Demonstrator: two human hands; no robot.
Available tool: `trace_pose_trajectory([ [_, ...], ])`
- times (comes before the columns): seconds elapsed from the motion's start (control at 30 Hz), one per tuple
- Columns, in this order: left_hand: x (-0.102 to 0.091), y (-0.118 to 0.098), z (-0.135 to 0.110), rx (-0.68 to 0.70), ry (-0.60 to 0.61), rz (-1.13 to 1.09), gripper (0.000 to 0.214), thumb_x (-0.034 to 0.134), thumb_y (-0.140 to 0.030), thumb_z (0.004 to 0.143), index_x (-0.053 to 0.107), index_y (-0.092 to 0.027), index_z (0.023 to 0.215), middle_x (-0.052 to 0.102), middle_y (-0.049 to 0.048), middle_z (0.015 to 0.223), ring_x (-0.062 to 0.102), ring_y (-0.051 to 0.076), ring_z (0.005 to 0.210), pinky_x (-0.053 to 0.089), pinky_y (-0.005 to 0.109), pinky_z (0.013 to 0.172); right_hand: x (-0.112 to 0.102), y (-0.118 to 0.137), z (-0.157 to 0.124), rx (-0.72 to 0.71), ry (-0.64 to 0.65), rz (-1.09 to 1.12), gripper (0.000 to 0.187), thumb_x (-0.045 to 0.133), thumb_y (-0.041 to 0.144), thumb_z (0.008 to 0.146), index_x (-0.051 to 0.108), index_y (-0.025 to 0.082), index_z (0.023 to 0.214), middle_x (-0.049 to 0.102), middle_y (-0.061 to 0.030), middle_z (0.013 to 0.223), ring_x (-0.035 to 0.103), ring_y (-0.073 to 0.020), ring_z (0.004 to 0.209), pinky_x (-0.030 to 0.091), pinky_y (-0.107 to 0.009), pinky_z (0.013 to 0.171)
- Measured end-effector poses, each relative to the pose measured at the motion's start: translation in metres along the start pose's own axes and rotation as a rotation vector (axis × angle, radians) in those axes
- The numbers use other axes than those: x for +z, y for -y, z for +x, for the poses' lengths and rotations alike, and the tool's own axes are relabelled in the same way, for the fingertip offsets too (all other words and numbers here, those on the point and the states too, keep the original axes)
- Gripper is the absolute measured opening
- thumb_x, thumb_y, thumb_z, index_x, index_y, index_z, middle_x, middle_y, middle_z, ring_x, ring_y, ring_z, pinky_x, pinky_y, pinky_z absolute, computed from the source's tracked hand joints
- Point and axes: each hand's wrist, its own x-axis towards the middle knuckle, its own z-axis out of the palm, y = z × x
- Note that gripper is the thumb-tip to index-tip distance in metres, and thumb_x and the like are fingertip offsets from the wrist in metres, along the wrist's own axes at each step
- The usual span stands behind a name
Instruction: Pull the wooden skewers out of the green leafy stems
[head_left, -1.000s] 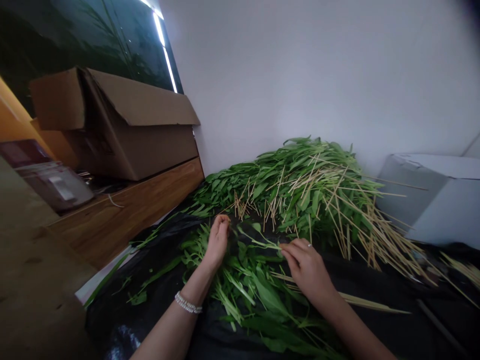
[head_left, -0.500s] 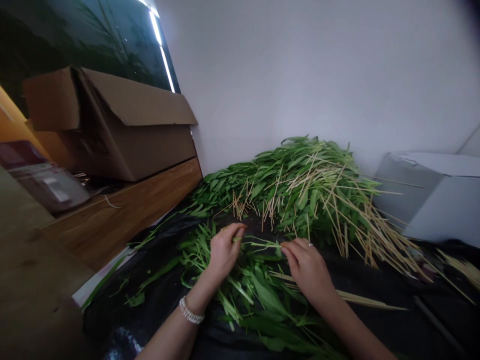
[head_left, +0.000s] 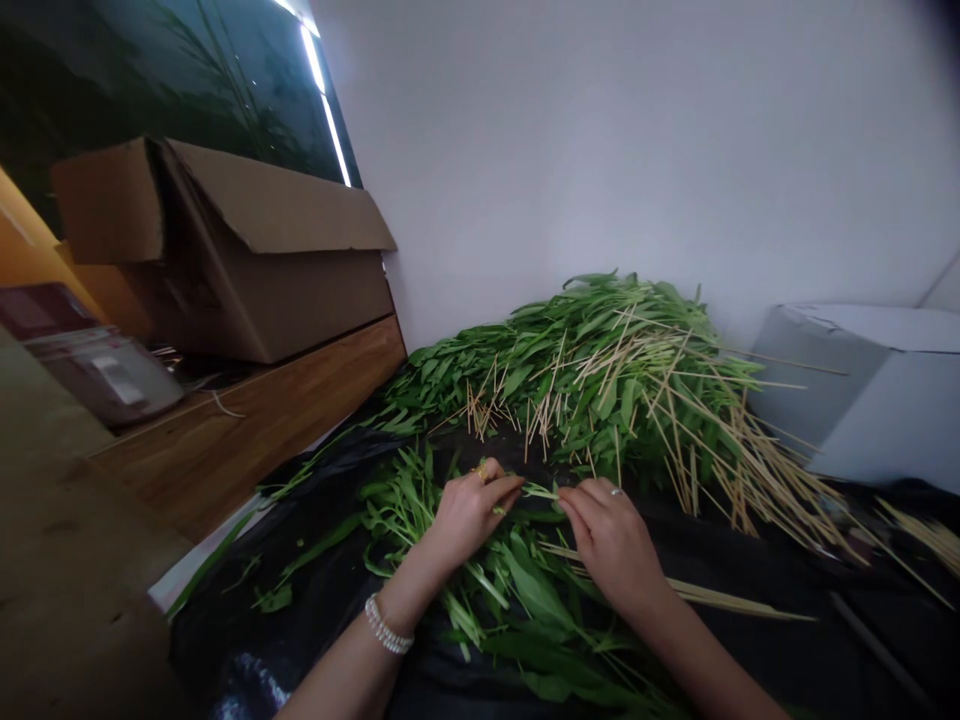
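Observation:
Between my two hands stretches a thin pale-green leafy stem (head_left: 540, 491). My left hand (head_left: 469, 505), with a ring and a beaded bracelet, pinches its left end. The other end sits in the closed fingertips of my right hand (head_left: 611, 525). Under and around the hands lie loose leafy greens (head_left: 536, 585), with cut stems to the left. Several thin wooden sticks (head_left: 720, 598) lie beneath my right wrist. Farther back is a large heap of long-leaved greens (head_left: 517, 345), many bearing sticks (head_left: 772, 470) that point right and toward me.
Black plastic sheeting (head_left: 315, 620) covers the work surface. To the left, an open cardboard box (head_left: 300, 290) and a clear container (head_left: 112, 370) stand on a wooden ledge (head_left: 262, 440). A white box (head_left: 885, 390) is at the right, before a white wall (head_left: 600, 140).
My left hand has moved right and slightly down, nearer my right hand, so less of the stem shows between them. My right hand has hardly moved.

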Motion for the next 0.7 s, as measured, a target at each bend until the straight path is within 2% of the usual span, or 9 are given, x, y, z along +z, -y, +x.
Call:
trace_pose_trajectory([
  [0.17, -0.002, -0.002, -0.001, -0.021, 0.024, -0.017, 0.019, 0.049, -0.02, 0.088, 0.065, -0.022, 0.098, 0.06, 0.0039, 0.087, 0.059, 0.014, 0.077, 0.046, 0.023, 0.068, 0.0, -0.001, 0.0, -0.024, 0.005, -0.017, 0.026, 0.04, 0.021, 0.095, 0.066, 0.017, 0.094, 0.061, -0.0071, 0.083, 0.053, -0.0194, 0.082, 0.041, -0.033, 0.079],
  [0.3, 0.002, -0.007, 0.002, -0.101, -0.077, -0.128, 0.014, 0.052, -0.013, 0.079, 0.064, -0.019, 0.084, 0.057, 0.0029, 0.079, 0.056, 0.015, 0.074, 0.044, 0.024, 0.068, 0.001, 0.003, 0.0, -0.045, 0.072, -0.008, 0.027, 0.038, 0.019, 0.095, 0.065, 0.017, 0.093, 0.061, -0.0067, 0.082, 0.053, -0.0195, 0.083, 0.041, -0.034, 0.08],
  [0.43, 0.004, -0.003, 0.009, -0.284, -0.256, -0.333, 0.012, 0.053, -0.012, 0.073, 0.063, -0.017, 0.072, 0.054, 0.0005, 0.069, 0.053, 0.014, 0.068, 0.042, 0.024, 0.065, 0.003, 0.008, 0.001, 0.016, 0.077, 0.052, 0.026, 0.039, 0.02, 0.095, 0.064, 0.017, 0.09, 0.06, -0.0067, 0.081, 0.054, -0.0203, 0.083, 0.041, -0.034, 0.079],
  [0.53, -0.001, 0.016, 0.013, -0.523, -0.414, -0.528, 0.009, 0.052, -0.016, 0.071, 0.06, -0.017, 0.068, 0.055, -0.0007, 0.066, 0.052, 0.013, 0.065, 0.04, 0.024, 0.063, 0.002, 0.002, 0.002, 0.085, 0.033, 0.122, 0.026, 0.039, 0.02, 0.093, 0.063, 0.018, 0.084, 0.061, -0.0062, 0.08, 0.055, -0.0205, 0.081, 0.042, -0.033, 0.077],
  [0.6, -0.006, 0.031, 0.013, -0.684, -0.518, -0.68, 0.01, 0.05, -0.023, 0.074, 0.058, -0.017, 0.071, 0.05, -0.0033, 0.059, 0.048, 0.012, 0.057, 0.037, 0.022, 0.055, 0.001, -0.004, 0.002, 0.15, 0.021, 0.204, 0.024, 0.041, 0.021, 0.092, 0.063, 0.018, 0.081, 0.062, -0.0054, 0.078, 0.056, -0.0196, 0.078, 0.043, -0.031, 0.074],
  [0.7, -0.011, 0.046, 0.011, -0.757, -0.544, -0.811, 0.016, 0.045, -0.032, 0.078, 0.053, -0.019, 0.074, 0.044, -0.0055, 0.056, 0.043, 0.011, 0.051, 0.033, 0.02, 0.048, 0.0, -0.009, 0.004, 0.246, 0.056, 0.345, 0.023, 0.043, 0.024, 0.09, 0.062, 0.02, 0.077, 0.063, -0.0028, 0.073, 0.059, -0.0168, 0.07, 0.044, -0.027, 0.065],
])
